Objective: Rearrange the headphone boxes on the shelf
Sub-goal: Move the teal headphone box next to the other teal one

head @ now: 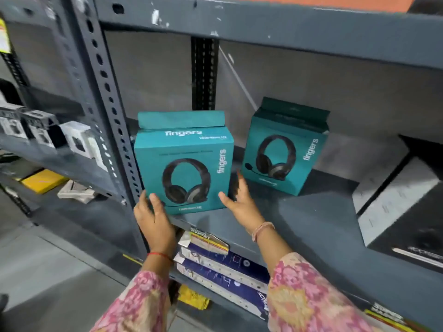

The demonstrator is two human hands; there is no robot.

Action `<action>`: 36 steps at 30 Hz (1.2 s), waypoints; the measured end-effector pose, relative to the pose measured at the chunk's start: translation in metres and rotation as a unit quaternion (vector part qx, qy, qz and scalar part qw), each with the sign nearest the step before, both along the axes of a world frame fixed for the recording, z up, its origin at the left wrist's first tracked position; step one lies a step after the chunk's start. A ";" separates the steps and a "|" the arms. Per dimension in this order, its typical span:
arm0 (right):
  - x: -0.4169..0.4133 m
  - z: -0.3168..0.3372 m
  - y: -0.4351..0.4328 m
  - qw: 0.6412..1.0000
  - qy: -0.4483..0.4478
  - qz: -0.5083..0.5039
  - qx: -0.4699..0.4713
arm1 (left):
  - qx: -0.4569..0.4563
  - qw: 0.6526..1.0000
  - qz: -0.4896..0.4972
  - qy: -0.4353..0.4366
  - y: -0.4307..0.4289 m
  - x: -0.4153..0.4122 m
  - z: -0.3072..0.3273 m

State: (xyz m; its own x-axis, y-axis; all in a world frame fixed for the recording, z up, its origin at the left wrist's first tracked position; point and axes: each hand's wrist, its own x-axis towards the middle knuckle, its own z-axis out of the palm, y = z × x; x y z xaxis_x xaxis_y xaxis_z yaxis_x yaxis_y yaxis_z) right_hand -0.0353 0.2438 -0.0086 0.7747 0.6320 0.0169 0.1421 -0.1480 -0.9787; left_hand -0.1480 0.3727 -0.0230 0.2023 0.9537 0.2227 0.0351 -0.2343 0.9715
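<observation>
Two teal "fingers" headphone boxes stand upright on a grey metal shelf [311,226]. The near box [184,173] stands at the shelf's left front, against the upright post, with another teal box behind it showing only its top flap. My left hand [153,216] presses its lower left corner, fingers on the front face. My right hand [242,202] is at the box's lower right corner with fingers spread, the thumb touching the front face. The second box [285,149] stands farther back to the right, turned slightly, untouched.
A large black-and-white box [402,195] lies at the shelf's right. The perforated upright post [107,97] borders the near box on the left. Small grey boxes [48,133] fill the neighbouring shelf at left. Blue-and-white flat boxes [223,271] are stacked on the shelf below.
</observation>
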 end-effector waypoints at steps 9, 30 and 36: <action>-0.024 0.028 -0.048 0.972 -0.149 -0.172 0.051 | -0.038 0.970 -0.229 -0.072 -0.003 -0.017 0.024; 0.069 -0.024 -0.132 0.961 -0.075 -0.266 -0.016 | 0.008 0.796 -0.567 0.212 0.013 0.156 -0.005; 0.110 -0.020 -0.135 0.992 0.044 -0.112 -0.049 | -0.005 0.699 -0.681 0.219 0.001 0.175 0.011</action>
State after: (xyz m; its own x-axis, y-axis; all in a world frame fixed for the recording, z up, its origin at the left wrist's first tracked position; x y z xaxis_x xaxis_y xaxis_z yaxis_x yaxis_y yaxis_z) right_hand 0.0744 0.1092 -0.0284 0.8920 0.4386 -0.1095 0.0097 -0.2607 -0.9654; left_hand 0.0267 0.3742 -0.0120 0.9704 -0.1895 -0.1495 0.0797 -0.3334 0.9394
